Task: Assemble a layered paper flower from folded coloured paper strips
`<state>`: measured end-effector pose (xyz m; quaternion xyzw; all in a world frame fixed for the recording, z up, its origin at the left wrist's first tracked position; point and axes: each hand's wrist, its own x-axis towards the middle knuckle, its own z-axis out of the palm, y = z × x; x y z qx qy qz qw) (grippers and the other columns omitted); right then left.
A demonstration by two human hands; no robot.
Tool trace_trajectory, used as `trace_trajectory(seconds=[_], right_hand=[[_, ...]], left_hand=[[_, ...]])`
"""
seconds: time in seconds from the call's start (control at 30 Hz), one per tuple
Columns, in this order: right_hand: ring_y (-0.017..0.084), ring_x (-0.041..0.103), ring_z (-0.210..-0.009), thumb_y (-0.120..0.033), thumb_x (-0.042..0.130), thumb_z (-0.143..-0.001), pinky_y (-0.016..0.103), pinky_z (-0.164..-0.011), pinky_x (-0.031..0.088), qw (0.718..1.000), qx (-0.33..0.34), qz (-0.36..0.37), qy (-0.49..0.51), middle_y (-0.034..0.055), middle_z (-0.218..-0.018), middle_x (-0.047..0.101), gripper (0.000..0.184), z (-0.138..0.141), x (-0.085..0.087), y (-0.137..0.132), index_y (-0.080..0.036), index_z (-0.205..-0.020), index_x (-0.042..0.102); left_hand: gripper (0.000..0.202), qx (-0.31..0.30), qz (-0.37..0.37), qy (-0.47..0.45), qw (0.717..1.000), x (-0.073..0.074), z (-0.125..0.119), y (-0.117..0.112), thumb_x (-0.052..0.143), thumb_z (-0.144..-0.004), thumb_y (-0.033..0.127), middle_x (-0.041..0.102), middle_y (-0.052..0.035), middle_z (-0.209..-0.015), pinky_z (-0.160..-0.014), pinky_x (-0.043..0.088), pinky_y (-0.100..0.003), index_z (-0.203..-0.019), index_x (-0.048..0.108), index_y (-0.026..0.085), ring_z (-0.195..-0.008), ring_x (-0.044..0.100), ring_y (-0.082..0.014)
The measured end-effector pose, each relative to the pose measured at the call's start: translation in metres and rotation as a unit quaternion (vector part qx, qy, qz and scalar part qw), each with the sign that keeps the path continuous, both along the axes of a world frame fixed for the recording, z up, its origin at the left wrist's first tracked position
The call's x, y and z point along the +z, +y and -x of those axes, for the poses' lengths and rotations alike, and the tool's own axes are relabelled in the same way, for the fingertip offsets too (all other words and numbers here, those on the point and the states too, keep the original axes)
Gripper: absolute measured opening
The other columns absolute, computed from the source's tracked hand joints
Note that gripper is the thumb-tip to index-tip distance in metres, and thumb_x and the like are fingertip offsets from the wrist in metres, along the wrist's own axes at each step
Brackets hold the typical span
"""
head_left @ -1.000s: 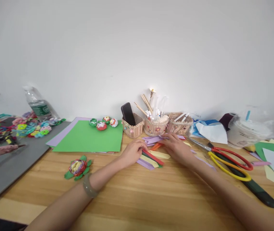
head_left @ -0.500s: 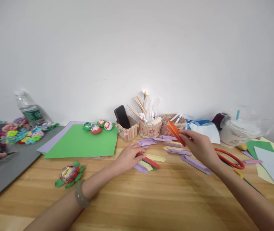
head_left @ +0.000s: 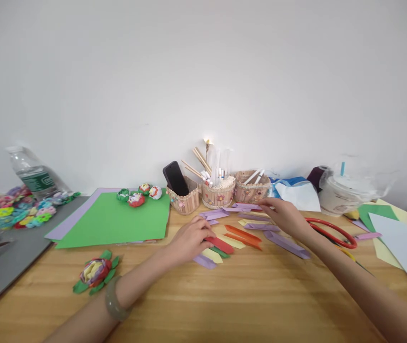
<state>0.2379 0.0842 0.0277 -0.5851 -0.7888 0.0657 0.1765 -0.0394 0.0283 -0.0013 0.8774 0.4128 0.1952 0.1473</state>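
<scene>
My left hand is closed on a folded red paper strip. Under that strip are a green paper strip, a yellow one and a purple one. Two orange paper strips lie just right of them. My right hand reaches over the back of the strips, its fingertips pinched beside a purple paper strip with some red showing at it; what the fingers hold, if anything, is hidden. Below the right hand lies a longer folded purple strip.
A paper flower lies at front left, and several small ones sit on green card. Behind stand decorated holders, one with a phone. Red-handled scissors, a lidded cup and paper sheets are right.
The orange paper has left my right hand and lies on the table as two strips. My right hand has moved to the back strips. My left hand remains by the red strip.
</scene>
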Motion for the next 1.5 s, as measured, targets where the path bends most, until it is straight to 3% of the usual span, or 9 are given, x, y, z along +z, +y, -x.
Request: trace_trajectory(seconds=[0.17,0.37,0.6,0.73,0.9,1.23,1.37,1.5], right_hand=[[0.018,0.059,-0.092,-0.031,0.052,-0.088,0.039,-0.078,0.050,0.995,-0.035,-0.008,-0.091,0.0071,-0.111,0.057,0.028,0.009,-0.006,0.013,-0.016,-0.112,0.054],[0.023,0.063,-0.084,-0.025,0.041,-0.090,0.034,-0.067,0.047,0.993,-0.024,-0.039,-0.108,0.0088,-0.096,0.065,0.025,0.021,0.001,-0.006,-0.018,-0.089,0.064],[0.013,0.062,-0.070,-0.030,0.046,-0.088,0.021,-0.061,0.044,0.987,0.153,0.015,-0.041,0.0014,-0.084,0.069,0.022,0.034,0.009,-0.030,-0.023,-0.088,0.067],[0.016,0.062,-0.075,-0.033,0.051,-0.084,0.023,-0.063,0.044,0.977,0.207,0.035,-0.037,0.0028,-0.086,0.067,0.020,0.050,0.000,-0.047,-0.024,-0.094,0.067],[0.021,0.062,-0.080,-0.022,0.041,-0.087,0.030,-0.067,0.045,0.981,0.185,0.031,-0.044,0.0092,-0.090,0.067,0.027,0.054,-0.011,-0.047,-0.019,-0.094,0.067],[0.023,0.061,-0.071,-0.023,0.041,-0.085,0.031,-0.063,0.039,0.987,0.153,0.036,-0.022,0.0075,-0.079,0.069,0.026,0.053,-0.009,-0.039,-0.019,-0.081,0.067],[0.022,0.057,-0.068,-0.023,0.043,-0.081,0.032,-0.063,0.036,0.990,0.135,0.032,0.029,0.0072,-0.075,0.066,0.023,0.054,-0.001,-0.035,-0.020,-0.073,0.065],[0.018,0.053,-0.062,-0.032,0.048,-0.079,0.030,-0.059,0.036,0.985,0.094,0.050,0.134,0.0057,-0.074,0.063,0.020,0.053,0.007,-0.031,-0.019,-0.074,0.062]], left_hand=[[0.018,0.010,-0.012,-0.014,1.000,0.002,0.000,0.003,0.057,-0.081,0.024,0.062,-0.0059,-0.097,-0.088,0.042,-0.033,-0.094,0.069,0.020,-0.098,0.052,-0.0197],[0.017,0.023,-0.009,-0.035,0.999,0.009,0.003,0.011,0.053,-0.083,0.021,0.065,-0.0054,-0.090,-0.085,0.043,-0.033,-0.087,0.070,0.019,-0.093,0.053,-0.0189],[0.031,0.004,0.019,-0.021,1.000,0.017,0.001,0.017,0.042,-0.078,0.001,0.068,-0.0029,-0.092,-0.087,0.042,-0.030,-0.085,0.068,0.018,-0.094,0.056,-0.0166],[0.021,-0.040,0.034,0.019,0.998,0.014,0.004,0.021,0.054,-0.077,0.012,0.067,-0.0045,-0.092,-0.087,0.042,-0.032,-0.090,0.068,0.019,-0.094,0.055,-0.0195],[0.019,-0.051,0.040,0.044,0.997,0.009,0.007,0.025,0.061,-0.076,0.019,0.065,-0.0055,-0.091,-0.083,0.042,-0.033,-0.093,0.069,0.020,-0.094,0.053,-0.0217],[0.032,-0.043,0.056,0.023,0.997,0.005,0.006,0.027,0.071,-0.067,0.030,0.063,-0.0069,-0.095,-0.085,0.041,-0.035,-0.098,0.067,0.020,-0.098,0.050,-0.0244],[0.017,-0.032,0.075,-0.015,0.997,0.007,0.005,0.026,0.070,-0.068,0.022,0.065,-0.0059,-0.086,-0.085,0.039,-0.034,-0.085,0.070,0.020,-0.095,0.051,-0.0235],[0.015,0.015,0.103,-0.092,0.990,0.012,0.005,0.025,0.069,-0.068,0.021,0.066,-0.0056,-0.087,-0.086,0.039,-0.035,-0.083,0.070,0.020,-0.095,0.052,-0.0232]])
